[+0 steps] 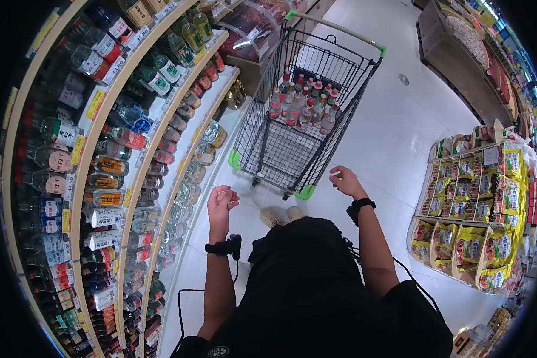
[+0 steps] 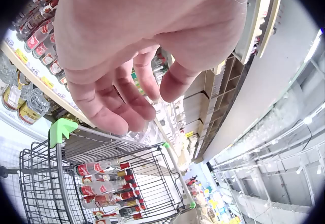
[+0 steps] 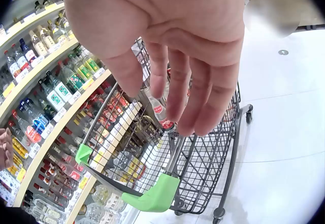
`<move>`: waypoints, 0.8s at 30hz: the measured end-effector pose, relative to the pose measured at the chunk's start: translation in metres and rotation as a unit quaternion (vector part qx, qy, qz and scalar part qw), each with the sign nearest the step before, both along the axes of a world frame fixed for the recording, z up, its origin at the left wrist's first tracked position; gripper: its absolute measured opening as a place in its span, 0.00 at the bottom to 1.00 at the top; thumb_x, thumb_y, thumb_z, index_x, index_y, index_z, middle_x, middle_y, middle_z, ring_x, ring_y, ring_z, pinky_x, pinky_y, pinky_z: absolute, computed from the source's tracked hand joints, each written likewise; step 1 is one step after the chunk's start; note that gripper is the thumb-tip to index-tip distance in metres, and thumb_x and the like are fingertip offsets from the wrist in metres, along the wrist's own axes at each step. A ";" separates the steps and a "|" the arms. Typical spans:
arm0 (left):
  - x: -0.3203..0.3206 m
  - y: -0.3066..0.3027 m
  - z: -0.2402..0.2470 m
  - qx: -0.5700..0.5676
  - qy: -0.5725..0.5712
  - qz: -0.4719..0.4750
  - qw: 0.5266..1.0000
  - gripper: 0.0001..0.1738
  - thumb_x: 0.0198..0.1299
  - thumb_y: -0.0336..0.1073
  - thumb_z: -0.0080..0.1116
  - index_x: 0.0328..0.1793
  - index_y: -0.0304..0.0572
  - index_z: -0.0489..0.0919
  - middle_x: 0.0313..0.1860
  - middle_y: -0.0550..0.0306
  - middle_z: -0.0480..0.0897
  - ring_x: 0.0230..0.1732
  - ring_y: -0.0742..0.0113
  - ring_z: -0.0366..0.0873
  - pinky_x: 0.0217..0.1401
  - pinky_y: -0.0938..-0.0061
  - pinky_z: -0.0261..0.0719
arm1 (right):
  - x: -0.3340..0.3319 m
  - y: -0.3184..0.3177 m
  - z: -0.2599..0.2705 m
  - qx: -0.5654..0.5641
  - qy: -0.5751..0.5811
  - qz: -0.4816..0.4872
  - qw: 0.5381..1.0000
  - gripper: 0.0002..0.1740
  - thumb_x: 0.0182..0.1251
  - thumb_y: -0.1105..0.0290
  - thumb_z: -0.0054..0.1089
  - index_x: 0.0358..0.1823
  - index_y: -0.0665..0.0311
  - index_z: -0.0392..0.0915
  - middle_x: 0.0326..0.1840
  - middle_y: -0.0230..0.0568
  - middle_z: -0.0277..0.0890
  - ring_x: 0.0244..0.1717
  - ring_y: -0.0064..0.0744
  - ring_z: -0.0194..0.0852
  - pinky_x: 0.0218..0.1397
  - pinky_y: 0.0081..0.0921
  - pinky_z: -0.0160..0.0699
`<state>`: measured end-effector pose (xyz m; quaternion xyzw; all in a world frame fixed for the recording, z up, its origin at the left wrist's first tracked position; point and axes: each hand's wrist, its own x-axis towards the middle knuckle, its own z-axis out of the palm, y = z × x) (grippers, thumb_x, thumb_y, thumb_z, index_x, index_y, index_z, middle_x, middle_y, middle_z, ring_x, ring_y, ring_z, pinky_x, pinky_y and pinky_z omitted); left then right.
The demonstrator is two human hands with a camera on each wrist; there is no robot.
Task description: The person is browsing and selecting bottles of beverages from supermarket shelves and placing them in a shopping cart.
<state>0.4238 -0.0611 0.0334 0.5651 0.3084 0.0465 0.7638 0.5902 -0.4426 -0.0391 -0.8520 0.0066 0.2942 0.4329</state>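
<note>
Both hands hang in the air on the near side of a shopping cart [image 1: 280, 158], each holding nothing. The left hand [image 1: 219, 206], fingers loosely bent, is between the bottle shelves and the cart's green left corner. Fingers relaxed and curving down, the right hand [image 1: 347, 182] is just beyond the cart's green right corner [image 1: 304, 192]. Several clear glass bottles [image 1: 292, 110] with red caps and red labels stand grouped at the cart's far end. In the left wrist view the same bottles [image 2: 101, 188] show through the wire side, below the left hand [image 2: 147, 46].
Curved shelves [image 1: 119, 65] packed with bottles and price tags line the left side. On the right stands a rack [image 1: 465, 203] of yellow packaged food. A display bin [image 1: 465, 53] is at the far right. White tiled floor [image 1: 394, 119] runs alongside the cart.
</note>
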 end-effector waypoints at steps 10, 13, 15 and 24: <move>0.011 0.011 -0.014 -0.007 0.019 0.027 0.999 0.14 0.72 0.42 0.55 0.38 0.40 0.78 0.36 0.57 0.83 0.40 0.69 0.81 0.46 0.73 0.79 | 0.021 -0.006 -0.002 -0.114 -0.119 -0.024 0.986 0.13 0.68 0.61 0.63 0.38 0.66 0.80 0.28 0.39 0.80 0.29 0.29 0.78 0.35 0.28 0.77; 0.014 0.012 -0.026 0.023 0.009 0.036 0.999 0.18 0.72 0.42 0.55 0.31 0.39 0.78 0.34 0.56 0.83 0.40 0.70 0.80 0.47 0.73 0.79 | 0.045 0.002 -0.004 -0.078 -0.101 -0.094 0.987 0.14 0.67 0.60 0.64 0.33 0.66 0.81 0.24 0.38 0.78 0.27 0.29 0.75 0.34 0.29 0.73; 0.018 0.009 -0.029 0.038 0.010 0.047 0.998 0.19 0.72 0.42 0.55 0.28 0.39 0.78 0.34 0.55 0.84 0.40 0.70 0.80 0.48 0.74 0.78 | 0.069 0.002 -0.015 -0.053 -0.083 -0.083 0.992 0.15 0.64 0.60 0.64 0.34 0.68 0.81 0.26 0.42 0.80 0.29 0.34 0.79 0.37 0.32 0.76; 0.076 -0.066 -0.002 0.049 0.060 0.163 0.984 0.18 0.63 0.22 0.55 0.60 0.36 0.76 0.45 0.53 0.85 0.38 0.69 0.81 0.37 0.77 0.78 | 0.205 0.015 -0.049 0.028 -0.097 0.009 0.995 0.14 0.59 0.73 0.57 0.47 0.68 0.78 0.29 0.43 0.79 0.31 0.37 0.82 0.36 0.33 0.79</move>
